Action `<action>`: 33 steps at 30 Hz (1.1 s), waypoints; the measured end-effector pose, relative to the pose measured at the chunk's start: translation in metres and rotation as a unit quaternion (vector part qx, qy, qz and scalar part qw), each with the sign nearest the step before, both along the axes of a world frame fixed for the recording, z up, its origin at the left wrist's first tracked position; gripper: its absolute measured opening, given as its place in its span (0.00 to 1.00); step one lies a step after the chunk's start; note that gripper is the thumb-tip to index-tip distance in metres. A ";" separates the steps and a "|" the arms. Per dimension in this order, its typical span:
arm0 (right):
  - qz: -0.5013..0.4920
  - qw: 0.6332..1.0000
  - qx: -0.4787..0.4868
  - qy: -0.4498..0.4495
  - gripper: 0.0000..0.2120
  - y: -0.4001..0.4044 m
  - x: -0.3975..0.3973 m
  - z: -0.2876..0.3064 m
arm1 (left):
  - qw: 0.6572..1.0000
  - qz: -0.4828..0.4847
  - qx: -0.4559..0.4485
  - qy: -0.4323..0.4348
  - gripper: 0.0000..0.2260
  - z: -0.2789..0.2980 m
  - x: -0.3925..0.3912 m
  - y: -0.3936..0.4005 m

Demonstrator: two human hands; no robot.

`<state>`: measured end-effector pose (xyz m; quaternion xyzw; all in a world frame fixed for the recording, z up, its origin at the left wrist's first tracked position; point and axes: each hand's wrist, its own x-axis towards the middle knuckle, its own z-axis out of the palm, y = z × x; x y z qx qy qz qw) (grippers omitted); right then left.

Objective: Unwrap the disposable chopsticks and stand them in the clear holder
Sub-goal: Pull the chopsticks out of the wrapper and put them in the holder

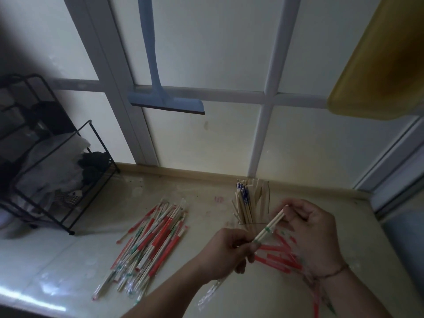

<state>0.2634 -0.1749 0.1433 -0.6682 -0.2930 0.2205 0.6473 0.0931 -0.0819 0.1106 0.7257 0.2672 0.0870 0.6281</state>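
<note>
Chopstick pair (270, 226) (held at both ends) slants up-right.

Pale glossy desk (68, 260) under a frosted window

A heap of wrapped chopsticks (149, 244) lies left of centre; the clear holder (251, 203) of bare sticks stands far right of it; red empty wrappers (278, 255) lie near right; a black wire rack (52, 180) stands far left.

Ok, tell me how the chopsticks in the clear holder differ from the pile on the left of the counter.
The chopsticks in the holder stand upright; the pile lies flat on the counter. Those in the holder are bare wood, some with blue print; the pile is in red, green and clear wrappers. The holder's stand bunched together; the pile is fanned out loosely. Both are chopsticks.
</note>
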 end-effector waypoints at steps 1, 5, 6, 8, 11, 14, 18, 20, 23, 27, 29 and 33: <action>-0.015 1.000 0.009 0.001 0.09 0.001 0.008 0.003 | 1.000 -0.002 0.000 0.003 0.08 -0.004 -0.002 0.001; -0.031 0.997 0.070 -0.009 0.07 -0.005 0.056 0.025 | 0.998 -0.013 0.024 0.049 0.06 -0.026 -0.017 0.013; -0.037 0.996 0.083 -0.016 0.12 -0.009 0.070 0.034 | 0.996 -0.017 0.044 0.070 0.07 -0.034 -0.021 0.017; -0.056 0.992 0.106 -0.041 0.14 -0.011 0.093 0.051 | 0.989 -0.036 0.093 0.112 0.07 -0.053 -0.027 0.023; -0.045 0.986 0.121 -0.104 0.01 0.003 0.105 0.060 | 0.977 -0.070 0.133 0.152 0.09 -0.082 -0.019 0.022; -0.022 0.978 0.087 -0.190 0.13 0.033 0.097 0.049 | 0.973 -0.082 0.146 0.160 0.10 -0.109 0.009 0.012; 0.055 0.962 -0.001 -0.269 0.09 0.068 0.078 0.014 | 0.957 -0.140 0.206 0.148 0.13 -0.126 0.048 -0.001; 0.084 0.944 -0.046 -0.315 0.08 0.074 0.070 -0.005 | 0.942 -0.185 0.240 0.146 0.18 -0.134 0.058 -0.004; 0.125 0.926 -0.084 -0.347 0.08 0.075 0.062 -0.025 | 0.919 -0.211 0.299 0.147 0.22 -0.147 0.060 -0.004; 0.146 0.894 -0.093 -0.414 0.10 0.074 0.060 -0.040 | 0.915 -0.180 0.354 0.072 0.17 -0.149 0.049 -0.004; 0.152 0.873 -0.088 -0.456 0.11 0.076 0.062 -0.042 | 0.916 -0.150 0.371 0.019 0.12 -0.147 0.039 -0.003; 0.119 0.853 -0.061 -0.504 0.09 0.082 0.065 -0.035 | 0.917 -0.056 0.395 -0.005 0.06 -0.157 0.006 0.011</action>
